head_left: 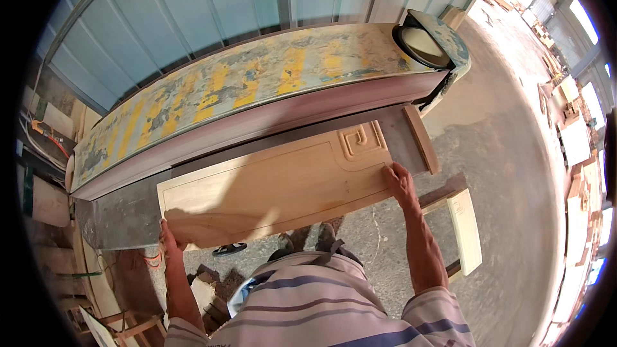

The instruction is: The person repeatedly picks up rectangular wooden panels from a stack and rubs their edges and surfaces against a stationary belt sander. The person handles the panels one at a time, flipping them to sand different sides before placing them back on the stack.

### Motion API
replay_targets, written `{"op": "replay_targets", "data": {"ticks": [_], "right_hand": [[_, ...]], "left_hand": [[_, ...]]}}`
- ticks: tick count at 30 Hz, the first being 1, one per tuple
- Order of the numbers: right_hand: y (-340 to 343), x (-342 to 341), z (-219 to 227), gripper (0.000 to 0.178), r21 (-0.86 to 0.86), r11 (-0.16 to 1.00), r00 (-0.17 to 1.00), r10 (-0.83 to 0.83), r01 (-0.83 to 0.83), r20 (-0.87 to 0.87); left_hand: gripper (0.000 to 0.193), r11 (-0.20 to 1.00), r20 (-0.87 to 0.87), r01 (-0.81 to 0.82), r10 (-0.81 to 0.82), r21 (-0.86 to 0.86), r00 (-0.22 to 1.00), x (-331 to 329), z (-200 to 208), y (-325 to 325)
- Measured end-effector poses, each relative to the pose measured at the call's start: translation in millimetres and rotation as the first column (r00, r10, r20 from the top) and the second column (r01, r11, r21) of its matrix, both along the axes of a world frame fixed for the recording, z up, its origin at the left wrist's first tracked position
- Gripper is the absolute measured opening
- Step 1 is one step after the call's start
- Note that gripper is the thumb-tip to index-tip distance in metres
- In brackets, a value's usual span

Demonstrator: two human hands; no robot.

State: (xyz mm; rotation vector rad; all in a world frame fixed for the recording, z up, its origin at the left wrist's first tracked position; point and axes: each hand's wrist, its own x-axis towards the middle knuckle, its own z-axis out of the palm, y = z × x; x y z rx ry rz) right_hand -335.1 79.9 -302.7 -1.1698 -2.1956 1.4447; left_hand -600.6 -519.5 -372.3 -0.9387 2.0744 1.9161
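A pale wooden panel (283,186) with a carved scroll corner and a fine line along its border lies tilted across my front, over the grey machine table (119,226). My left hand (170,238) grips its near left corner, thumb at the edge and the other fingers partly hidden. At the right end my right hand (401,184) holds the edge just below the carving, its fingertips partly under the wood. Beyond the panel's far edge runs the pinkish sanding belt (270,125) of a long belt sander. Whether the panel rests on the table I cannot tell.
Worn yellow stripes mark the sander's long cover (250,77), with a round drum (424,47) at its right end. A wooden stop bar (421,139) crosses the table's right end. Another carved piece (465,231) stands at right. Wood scraps (209,295) lie below left.
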Motion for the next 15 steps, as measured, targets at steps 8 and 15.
{"op": "replay_targets", "data": {"ticks": [8,15], "right_hand": [[4,-8,-39,0.031,0.478,0.879,0.983,-0.089,0.003,0.158],[-17,12,-47,0.029,0.117,0.903,0.883,-0.364,0.412,-0.297]], "left_hand": [[0.051,0.874,-0.038,0.252,-0.293,-0.414,0.955,-12,-42,-24],[0.044,0.796,0.155,0.351,-0.317,-0.494,0.936,23,-5,-43]]}}
